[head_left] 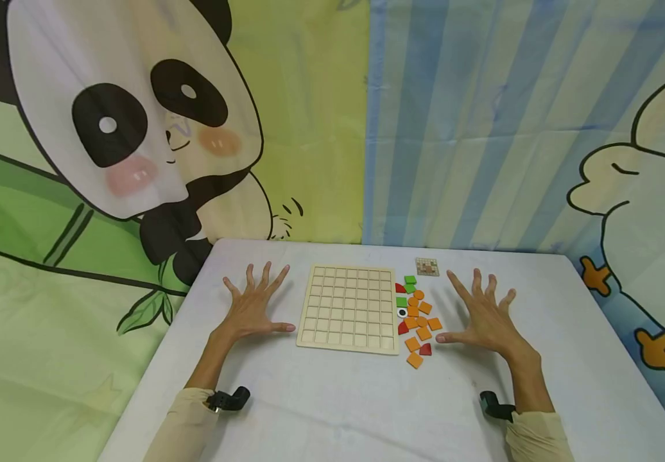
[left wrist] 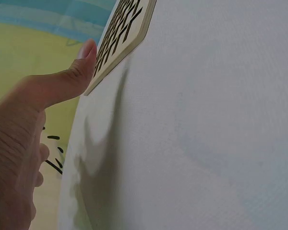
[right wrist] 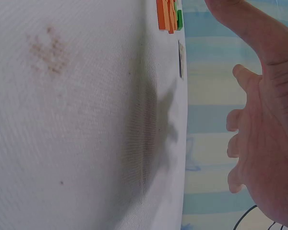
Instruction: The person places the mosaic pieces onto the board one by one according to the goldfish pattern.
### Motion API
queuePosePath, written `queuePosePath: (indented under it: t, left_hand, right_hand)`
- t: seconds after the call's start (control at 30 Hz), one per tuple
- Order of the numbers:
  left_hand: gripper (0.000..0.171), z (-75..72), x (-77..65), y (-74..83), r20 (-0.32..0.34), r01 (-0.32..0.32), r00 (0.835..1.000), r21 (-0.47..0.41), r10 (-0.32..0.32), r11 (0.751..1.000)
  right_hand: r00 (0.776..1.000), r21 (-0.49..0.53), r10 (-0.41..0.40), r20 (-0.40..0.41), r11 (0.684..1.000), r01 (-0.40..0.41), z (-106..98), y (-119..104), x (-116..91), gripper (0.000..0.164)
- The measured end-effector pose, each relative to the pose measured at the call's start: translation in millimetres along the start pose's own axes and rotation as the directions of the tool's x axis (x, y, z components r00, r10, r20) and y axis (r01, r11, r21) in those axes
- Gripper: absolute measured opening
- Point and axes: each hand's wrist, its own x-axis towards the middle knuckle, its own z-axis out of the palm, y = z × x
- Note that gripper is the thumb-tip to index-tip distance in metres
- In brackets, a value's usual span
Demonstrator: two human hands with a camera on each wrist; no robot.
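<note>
A pale wooden grid board [head_left: 346, 309] with square recesses lies mid-table. My left hand [head_left: 253, 308] is spread wide to the left of it, thumb pointing toward the board's edge and holding nothing. Along the board's right side lies a loose scatter of small tiles: orange squares [head_left: 423, 333] and rounds, green tiles [head_left: 410, 280], red pieces [head_left: 425, 349] and a white eye tile [head_left: 402, 313] with a black dot. To their right my right hand [head_left: 485, 314] is likewise spread, its thumb near the orange tiles. In the right wrist view, orange tiles [right wrist: 164, 17] appear by the thumb.
A small square patterned card [head_left: 427, 267] lies behind the tiles. White cloth covers the table [head_left: 332, 404], and a printed curtain [head_left: 309, 128] with a panda hangs at its back edge. Each wrist carries a black camera mount, such as the left camera [head_left: 231, 399].
</note>
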Motion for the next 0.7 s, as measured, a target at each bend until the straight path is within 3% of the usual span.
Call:
queuePosePath:
  t: [0.27, 0.43, 0.53, 0.7]
  left_hand:
    - [0.134, 4.5, -2.3, 1.7, -0.026, -0.024, 0.999, -0.038, 0.023, 0.999]
    - [0.114, 8.3, -4.3, 6.3, -0.056, 0.028, 0.998, -0.137, -0.036, 0.990]
    - [0.094, 10.7, -4.4, 10.3, -0.142, 0.041, 0.988, -0.158, -0.063, 0.987]
    - [0.055, 15.7, -2.2, 19.5, -0.290, -0.029, 0.956, -0.253, -0.047, 0.967]
  right_hand:
    - [1.000, 0.004, -0.011, -0.014, 1.000, 0.011, -1.4, -2.5, 0.2, 0.141]
    - [1.000, -0.002, -0.012, -0.025, 1.000, 0.012, 0.1, -2.7, 0.9, 0.124]
    - [0.999, 0.009, -0.001, -0.038, 1.000, 0.001, 0.4, -3.2, -0.8, 0.108]
    - [0.996, 0.029, 0.031, -0.082, 0.999, -0.029, 0.3, -2.5, -2.4, 0.081]
